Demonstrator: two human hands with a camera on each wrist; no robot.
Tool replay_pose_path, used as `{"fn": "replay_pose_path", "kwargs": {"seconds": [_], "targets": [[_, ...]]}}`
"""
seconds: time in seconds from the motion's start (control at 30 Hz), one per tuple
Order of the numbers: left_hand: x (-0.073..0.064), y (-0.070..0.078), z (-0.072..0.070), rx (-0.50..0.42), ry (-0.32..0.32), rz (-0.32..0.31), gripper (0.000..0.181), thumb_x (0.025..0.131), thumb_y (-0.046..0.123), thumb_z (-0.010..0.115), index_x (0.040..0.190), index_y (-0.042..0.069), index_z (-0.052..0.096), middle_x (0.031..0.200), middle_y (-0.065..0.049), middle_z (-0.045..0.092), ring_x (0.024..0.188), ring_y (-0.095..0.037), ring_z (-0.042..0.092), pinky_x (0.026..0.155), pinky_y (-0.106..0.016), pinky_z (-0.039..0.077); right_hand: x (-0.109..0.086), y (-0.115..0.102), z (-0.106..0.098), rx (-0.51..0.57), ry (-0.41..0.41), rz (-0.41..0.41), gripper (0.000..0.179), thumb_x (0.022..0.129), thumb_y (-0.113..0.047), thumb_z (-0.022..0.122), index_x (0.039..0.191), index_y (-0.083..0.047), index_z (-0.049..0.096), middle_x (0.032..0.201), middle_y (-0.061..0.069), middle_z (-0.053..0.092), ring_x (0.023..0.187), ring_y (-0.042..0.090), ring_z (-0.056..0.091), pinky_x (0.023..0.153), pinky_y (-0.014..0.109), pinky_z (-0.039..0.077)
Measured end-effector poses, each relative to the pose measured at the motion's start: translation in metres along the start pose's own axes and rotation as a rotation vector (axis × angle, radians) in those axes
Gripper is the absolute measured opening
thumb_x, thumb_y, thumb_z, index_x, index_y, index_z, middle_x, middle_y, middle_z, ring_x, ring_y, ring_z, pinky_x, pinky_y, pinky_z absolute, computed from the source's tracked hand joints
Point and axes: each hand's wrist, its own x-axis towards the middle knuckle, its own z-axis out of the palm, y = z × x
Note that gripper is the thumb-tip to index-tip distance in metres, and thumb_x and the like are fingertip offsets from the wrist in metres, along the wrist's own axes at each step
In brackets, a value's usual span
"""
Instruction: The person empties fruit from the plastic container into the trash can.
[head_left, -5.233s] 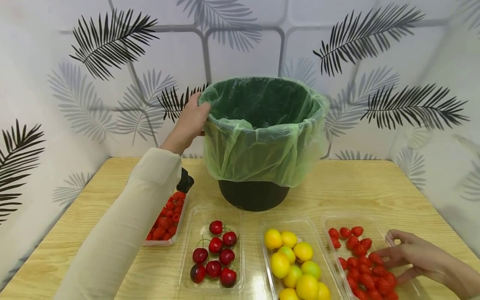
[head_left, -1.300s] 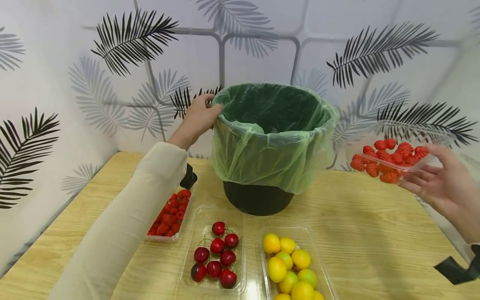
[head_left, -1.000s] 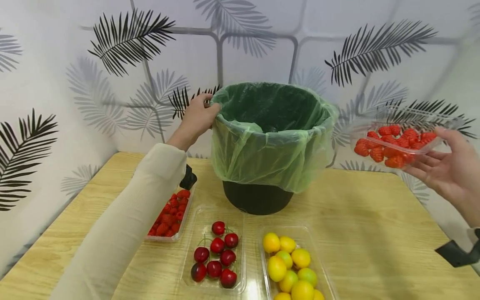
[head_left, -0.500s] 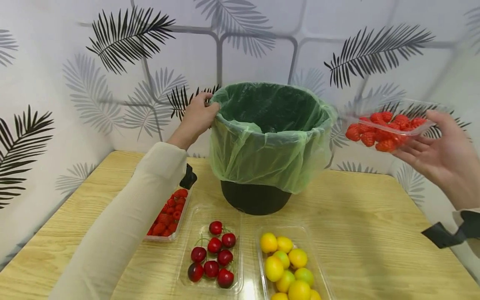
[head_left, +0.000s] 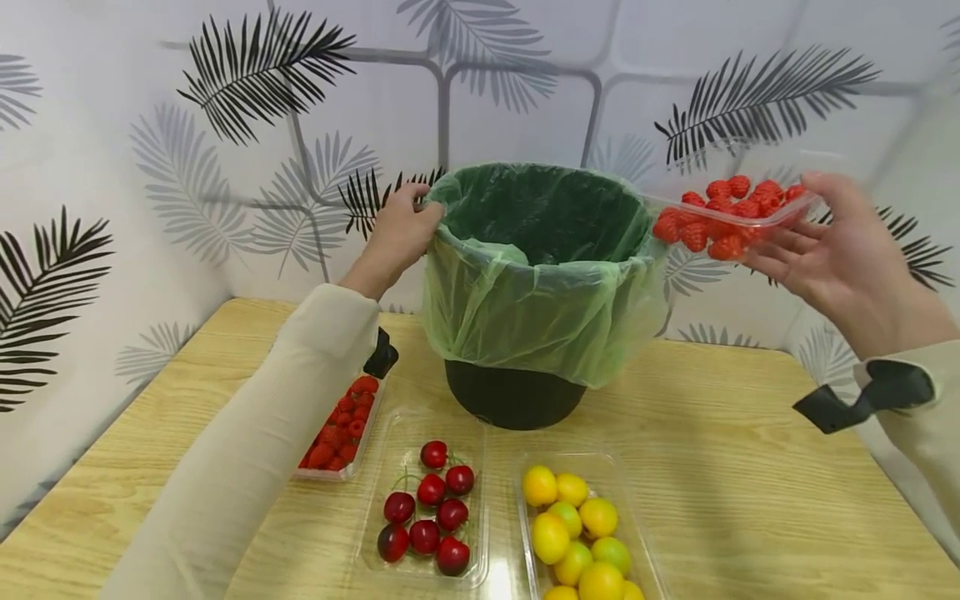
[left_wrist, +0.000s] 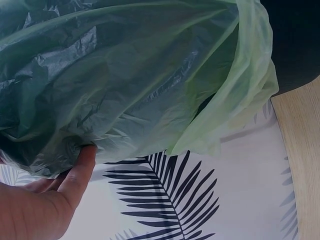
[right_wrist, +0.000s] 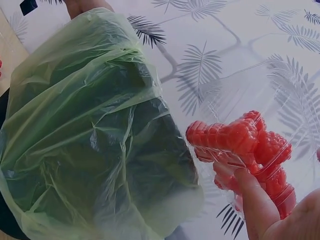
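Observation:
A black bin (head_left: 517,396) lined with a thin green bag (head_left: 525,312) stands on the table, its mouth facing up. My left hand (head_left: 397,237) grips the bin's left rim through the bag; in the left wrist view the thumb (left_wrist: 82,170) presses on the liner. My right hand (head_left: 843,250) holds a clear plastic tray (head_left: 780,218) of raspberries (head_left: 723,218) by its right end. Thumb on the rim, fingers beneath, it keeps the tray raised beside the bin's right rim. In the right wrist view the raspberries (right_wrist: 250,145) show through the plastic.
On the table (head_left: 720,467), a tray of cherries (head_left: 425,508) sits in front of the bin. To its right lies a tray of yellow fruits (head_left: 573,533). Another tray of raspberries (head_left: 341,429) is partly hidden behind my left sleeve (head_left: 255,433). A patterned wall stands behind.
The right hand has lifted the raspberry tray off the table and, in the last second, brought it left and up to the bin's rim. The left hand has kept its grip on the bin.

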Motion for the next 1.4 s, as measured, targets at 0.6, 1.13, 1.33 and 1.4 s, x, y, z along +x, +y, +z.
{"fn": "replay_pose_path", "kwargs": {"seconds": [0.6,1.13,1.33,1.4], "targets": [[0.001,0.003,0.006,0.006,-0.006,-0.003,0.053,0.099,0.024,0.037,0.150,0.011,0.028,0.136,-0.011,0.046,0.079,-0.016,0.047,0.075,-0.030,0.043,0.023,0.013,0.041,-0.119,-0.025,0.006,0.033,0.091,-0.020,0.064,0.121,-0.026,0.053,0.130,-0.004,0.044,0.139,0.022,0.029,0.112,0.047,0.021],[0.000,0.000,0.001,-0.026,0.009,0.012,0.052,0.099,0.022,0.038,0.148,0.007,0.030,0.131,-0.015,0.048,0.085,-0.017,0.048,0.076,-0.030,0.046,0.033,0.029,0.071,-0.289,-0.029,-0.044,0.040,0.087,-0.027,0.069,0.120,-0.026,0.047,0.130,0.000,0.040,0.139,0.027,0.028,0.114,0.049,0.023],[-0.001,0.000,0.000,-0.030,0.019,0.027,0.053,0.098,0.021,0.038,0.148,0.006,0.030,0.132,-0.015,0.048,0.088,-0.018,0.048,0.078,-0.030,0.047,0.031,0.030,0.078,-0.374,0.017,-0.072,0.052,0.083,-0.030,0.073,0.125,-0.026,0.042,0.126,0.000,0.041,0.134,0.027,0.033,0.111,0.048,0.028],[-0.001,-0.001,0.000,-0.028,0.021,0.031,0.053,0.098,0.021,0.037,0.148,0.006,0.030,0.132,-0.015,0.048,0.088,-0.017,0.048,0.078,-0.030,0.046,0.031,0.030,0.079,-0.396,0.031,-0.077,0.060,0.083,-0.031,0.073,0.131,-0.026,0.038,0.129,-0.001,0.039,0.135,0.027,0.032,0.110,0.048,0.029]]}}
